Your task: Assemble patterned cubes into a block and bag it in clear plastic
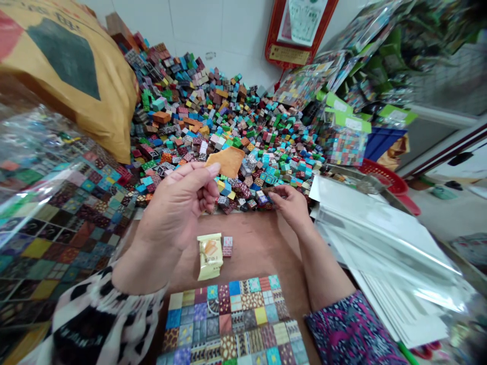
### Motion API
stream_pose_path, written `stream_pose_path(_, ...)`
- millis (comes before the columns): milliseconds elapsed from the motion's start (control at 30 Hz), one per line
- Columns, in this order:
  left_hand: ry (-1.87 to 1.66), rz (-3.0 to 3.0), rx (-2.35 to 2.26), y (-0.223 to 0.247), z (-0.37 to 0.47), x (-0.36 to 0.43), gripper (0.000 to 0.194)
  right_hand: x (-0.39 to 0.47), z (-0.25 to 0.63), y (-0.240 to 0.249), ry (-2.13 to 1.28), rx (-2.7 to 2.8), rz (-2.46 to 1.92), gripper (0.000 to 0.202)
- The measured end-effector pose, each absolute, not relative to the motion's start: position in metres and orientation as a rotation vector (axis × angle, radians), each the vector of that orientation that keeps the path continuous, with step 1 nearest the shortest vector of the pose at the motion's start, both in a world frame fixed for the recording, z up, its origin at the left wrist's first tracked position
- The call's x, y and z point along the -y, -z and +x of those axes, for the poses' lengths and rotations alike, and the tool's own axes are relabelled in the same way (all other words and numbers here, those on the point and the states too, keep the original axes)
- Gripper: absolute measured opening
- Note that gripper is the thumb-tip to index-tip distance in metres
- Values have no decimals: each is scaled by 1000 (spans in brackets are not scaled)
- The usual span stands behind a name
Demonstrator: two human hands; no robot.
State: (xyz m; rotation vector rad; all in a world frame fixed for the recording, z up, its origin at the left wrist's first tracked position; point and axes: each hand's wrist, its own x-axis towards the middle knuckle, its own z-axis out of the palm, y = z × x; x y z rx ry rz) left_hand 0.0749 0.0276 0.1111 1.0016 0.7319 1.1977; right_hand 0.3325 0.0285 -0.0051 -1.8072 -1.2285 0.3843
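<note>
My left hand (pixel 177 195), in a black-and-white sleeve, is raised in front of the pile. Its thumb and fingers pinch a thin golden-brown cracker (pixel 229 162) with an uneven edge. At the pile's near edge, my right hand (pixel 289 203) has its fingers curled together among small patterned blocks; what lies between the fingertips is hidden. A purple-and-white block (pixel 262 198) is close to them. Between the forearms, a yellow snack packet (pixel 210 257) lies on the brown tabletop (pixel 254 233) beside a pink brick-patterned block (pixel 227 247). Closest to me sits a flat array of patterned squares (pixel 234 322).
A large heap of coloured blocks (pixel 198 106) rises against the tiled wall. To the left stand a yellow sack (pixel 72 76) and clear-wrapped blocks (pixel 57 233). White sheets with clear plastic (pixel 380 243) lie right, near a red basket (pixel 384 177) and bagged sets (pixel 344 137).
</note>
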Motion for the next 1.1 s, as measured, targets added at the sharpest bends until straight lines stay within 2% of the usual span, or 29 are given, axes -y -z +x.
stream_pose_path(100,-1212,1007,-732,-111,74,-29,20,-27,330,3,-322,1266,-1819,34)
stream_pose_path(300,-1206,980,-746,-112,73,-28,18,-26,328,5,-188,1246,-1838,55)
stream_pose_path(633,-1206,986,-680,-111,71,-30,22,-50,325,-8,10,1231,-1976,55)
stream_pose_path(800,-1205,970,-660,-111,71,-31,23,-68,320,-14,-25,1189,-2047,60)
stream_pose_path(1100,-1199,997,-673,-113,71,-28,21,-80,323,-10,-109,1129,-2025,52)
